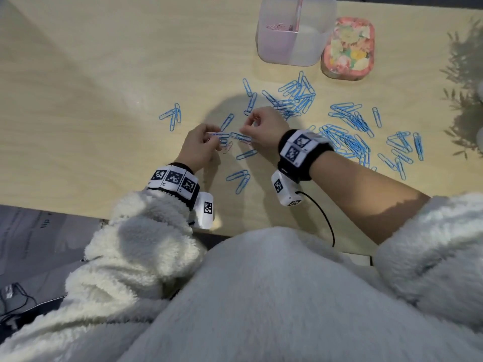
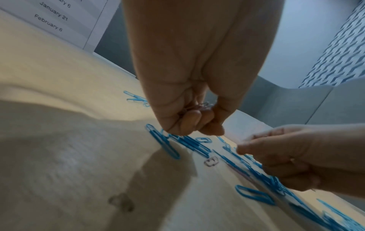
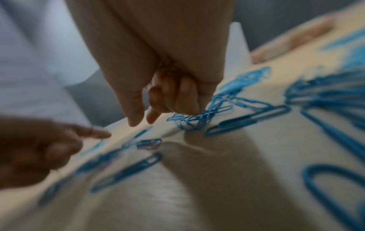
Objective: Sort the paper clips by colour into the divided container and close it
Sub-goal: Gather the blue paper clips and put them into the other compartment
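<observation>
Pale wood forms the bench (image 1: 104, 74), on which a translucent divided container (image 1: 295, 30) is seen standing open well beyond both hands, pink clips visible in its left compartment. Blue paper clips (image 1: 347, 137) are strewn around and to the right of the grip. A small bundle of pale pink clips (image 2: 199, 107) is held in the curled left hand (image 1: 198, 147). Whether anything is pinched in the right hand (image 1: 264, 126), its fingers curled, cannot be told.
</observation>
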The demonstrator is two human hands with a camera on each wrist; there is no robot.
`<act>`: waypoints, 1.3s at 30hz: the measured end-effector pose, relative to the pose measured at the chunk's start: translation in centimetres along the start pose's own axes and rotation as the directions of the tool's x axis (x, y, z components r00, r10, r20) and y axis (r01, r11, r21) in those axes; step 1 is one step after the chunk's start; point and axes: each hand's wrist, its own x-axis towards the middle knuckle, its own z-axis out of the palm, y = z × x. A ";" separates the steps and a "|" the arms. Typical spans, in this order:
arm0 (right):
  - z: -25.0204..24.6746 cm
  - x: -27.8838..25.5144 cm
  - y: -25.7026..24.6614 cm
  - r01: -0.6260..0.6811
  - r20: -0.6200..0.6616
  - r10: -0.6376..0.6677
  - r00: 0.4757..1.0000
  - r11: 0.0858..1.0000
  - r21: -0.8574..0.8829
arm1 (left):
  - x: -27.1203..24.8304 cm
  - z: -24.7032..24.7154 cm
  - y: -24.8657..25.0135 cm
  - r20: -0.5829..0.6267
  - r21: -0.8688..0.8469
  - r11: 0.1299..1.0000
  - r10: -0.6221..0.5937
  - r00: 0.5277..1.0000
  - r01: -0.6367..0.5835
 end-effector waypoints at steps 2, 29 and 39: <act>0.5 0.4 -0.1 0.055 0.015 -0.053 0.998 0.973 -0.226 | 0.1 0.2 0.2 0.010 0.009 0.999 -0.034 0.999 0.034; 0.3 -0.6 -0.6 0.039 -0.036 -0.053 0.998 0.947 -0.318 | 0.4 1.4 0.8 0.060 0.424 0.903 0.053 0.997 -0.074; -1.8 -1.9 1.5 0.109 0.160 -0.053 0.986 0.922 -0.371 | 6.0 0.9 10.1 0.159 0.456 0.835 0.264 0.951 -0.308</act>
